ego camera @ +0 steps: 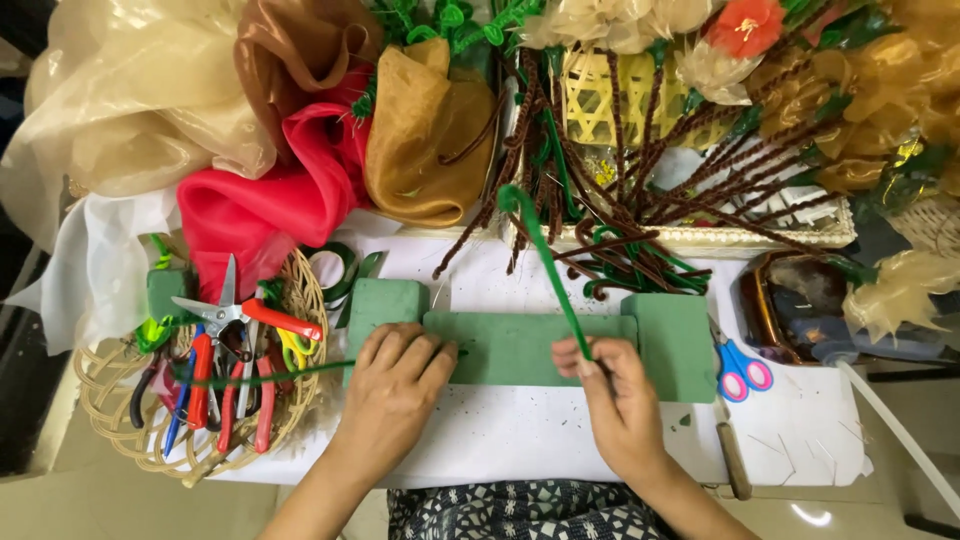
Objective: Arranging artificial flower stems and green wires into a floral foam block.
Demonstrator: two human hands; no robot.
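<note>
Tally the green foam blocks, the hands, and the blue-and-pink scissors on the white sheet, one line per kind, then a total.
Green foam blocks: 3 (left, middle, right)
Hands: 2 (left hand, right hand)
Blue-and-pink scissors: 1
Total: 6

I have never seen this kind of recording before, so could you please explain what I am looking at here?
There is no machine: a person wears a camera on the head, so the one picture looks down at their own two bare hands. The left hand lies flat on a green foam block, which rests on a white sheet. The right hand pinches a green fuzzy wire that stands up out of the foam, curled at its top. To the left, a wicker basket holds scissors and pliers. Blue and pink scissors lie to the right. Behind are bundles of sheer fabric and brown fuzzy wires.
</note>
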